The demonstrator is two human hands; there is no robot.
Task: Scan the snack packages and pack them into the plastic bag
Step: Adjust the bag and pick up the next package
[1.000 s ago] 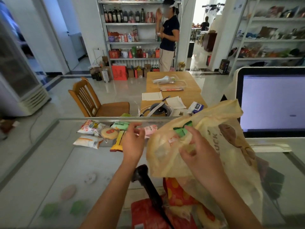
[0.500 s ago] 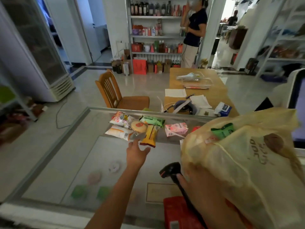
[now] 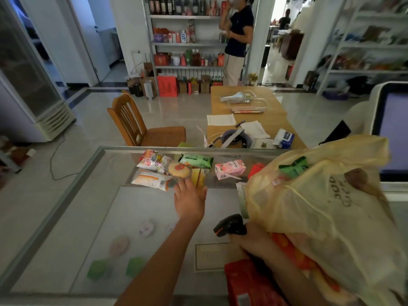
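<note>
At the far middle of the tabletop [image 3: 55, 228], your left hand [image 3: 189, 200] reaches for the yellow packet [image 3: 199, 176], fingers [image 3: 180, 187] spread, holding nothing; your right hand [image 3: 249, 241] grips the scanner [image 3: 230, 224] beside the plastic bag [image 3: 320, 206]; next, I judge, pinch that packet and bring it under the scanner.

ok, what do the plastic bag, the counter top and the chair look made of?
Plastic bag: thin yellowish film, semi-translucent, creased; packets show through.
Counter top: clear glass, likely; shapes show beneath it, pale metal-looking edge.
Chair: wood, glossy brown varnish, slatted back.
</note>
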